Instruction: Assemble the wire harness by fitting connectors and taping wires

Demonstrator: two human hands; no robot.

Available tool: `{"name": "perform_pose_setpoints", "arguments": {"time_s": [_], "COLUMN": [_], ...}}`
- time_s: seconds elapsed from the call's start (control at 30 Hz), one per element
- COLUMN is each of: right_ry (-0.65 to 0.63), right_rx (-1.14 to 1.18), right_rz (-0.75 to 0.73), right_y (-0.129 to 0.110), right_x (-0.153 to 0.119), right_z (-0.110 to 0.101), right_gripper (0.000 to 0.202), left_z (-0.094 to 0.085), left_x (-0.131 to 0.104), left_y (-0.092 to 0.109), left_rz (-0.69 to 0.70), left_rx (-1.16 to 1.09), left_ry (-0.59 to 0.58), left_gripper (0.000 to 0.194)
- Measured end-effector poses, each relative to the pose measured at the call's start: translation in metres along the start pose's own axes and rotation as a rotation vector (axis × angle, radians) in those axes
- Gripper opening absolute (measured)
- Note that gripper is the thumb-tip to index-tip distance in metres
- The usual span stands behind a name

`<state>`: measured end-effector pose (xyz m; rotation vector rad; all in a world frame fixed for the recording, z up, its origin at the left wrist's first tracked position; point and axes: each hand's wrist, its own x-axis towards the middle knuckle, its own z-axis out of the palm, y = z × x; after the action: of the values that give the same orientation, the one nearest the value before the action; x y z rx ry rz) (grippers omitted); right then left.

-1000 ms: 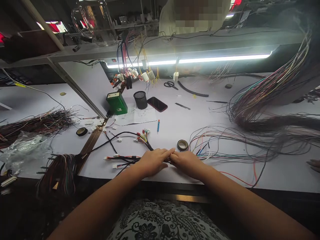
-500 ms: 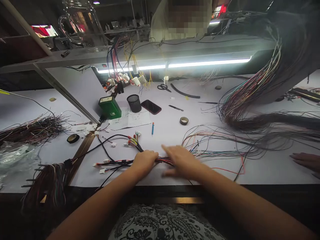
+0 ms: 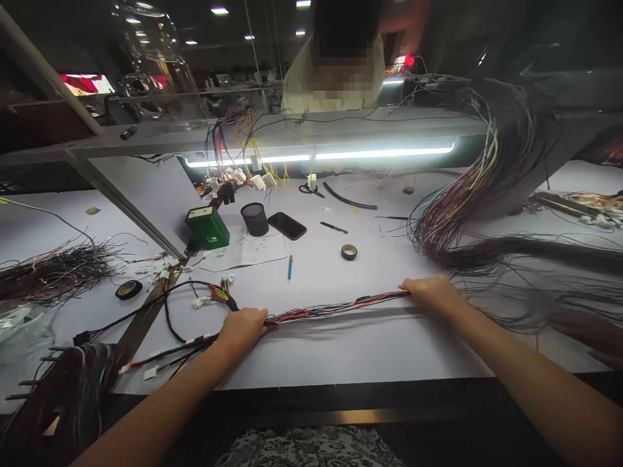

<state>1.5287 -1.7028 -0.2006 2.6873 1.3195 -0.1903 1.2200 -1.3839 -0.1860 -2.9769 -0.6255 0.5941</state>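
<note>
Now the left hand (image 3: 242,328) and the right hand (image 3: 435,295) are wide apart, each closed on the long bunch of wires (image 3: 325,312). It runs between them over the white table (image 3: 311,360), almost straight, maybe so the wires lie side by side. The roll of tape (image 3: 349,252) sits just behind the bunch, perhaps to be easy to reach.

Box (image 3: 207,227): green, smooth, low sheen. Cup (image 3: 254,220): black mesh, looks like metal. Phone (image 3: 287,226): glossy dark glass. Sheets (image 3: 253,251): matt paper. Tabletop (image 3: 311,353): smooth, matt white. Jug (image 3: 158,71): clear, shiny. Bag (image 3: 24,331): crinkled clear plastic.
</note>
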Motion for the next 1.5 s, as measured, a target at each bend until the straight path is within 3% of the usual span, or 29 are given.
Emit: {"name": "perform_pose_setpoints", "arguments": {"time_s": [0.07,0.13,0.2,0.27,0.33,0.4,0.47,0.57,0.73,1.07,1.2,1.33,1.5], "right_ry": [-0.008,0.022,0.100,0.179,0.206,0.193,0.177,0.159,0.100,0.194,0.178,0.173,0.122], "right_rx": [0.003,0.027,0.093,0.223,0.376,0.450,0.441,0.400,0.447,0.407,0.465,0.516,0.256], "right_rz": [-0.010,-0.041,-0.129,-0.288,-0.439,-0.484,-0.417,-0.303,-0.358,-0.449,-0.473,-0.382,-0.412], "right_y": [0.007,-0.002,-0.026,-0.063,-0.104,-0.142,-0.170,-0.190,-0.194,-0.187,-0.168,-0.152,-0.167], "right_x": [-0.007,-0.013,-0.019,-0.027,-0.035,-0.038,-0.035,-0.022,-0.009,-0.002,-0.009,-0.012,0.008], "right_z": [0.004,0.004,0.001,-0.007,-0.013,-0.014,-0.010,-0.001,0.004,0.025,0.021,0.011,0.004], "right_gripper": [0.025,0.036,0.061,0.068,0.052,0.033,0.024,0.029,0.023,0.031,0.030,0.027,0.022], "left_z": [-0.003,-0.007,-0.009,-0.009,-0.006,-0.003,-0.001,0.002,0.005,0.014,0.014,0.014,0.016], "left_x": [-0.001,-0.002,-0.002,-0.002,-0.001,-0.001,-0.001,0.000,0.003,0.003,0.002,0.002,0.002], "left_y": [0.003,0.007,0.009,0.009,0.007,0.005,0.004,0.003,0.001,-0.004,-0.007,-0.008,-0.007], "left_rz": [-0.002,-0.009,-0.019,-0.027,-0.034,-0.033,-0.028,-0.020,-0.008,0.067,0.088,0.096,0.124], "left_rx": [-0.032,-0.081,-0.125,-0.151,-0.160,-0.163,-0.164,-0.163,-0.167,-0.099,-0.068,-0.053,-0.020], "left_ry": [-0.007,-0.004,0.009,0.018,0.014,0.009,0.008,0.009,0.012,0.057,0.075,0.089,0.128], "left_gripper": [0.040,0.035,0.031,0.030,0.030,0.031,0.032,0.034,0.034,0.030,0.025,0.037,0.044]}}
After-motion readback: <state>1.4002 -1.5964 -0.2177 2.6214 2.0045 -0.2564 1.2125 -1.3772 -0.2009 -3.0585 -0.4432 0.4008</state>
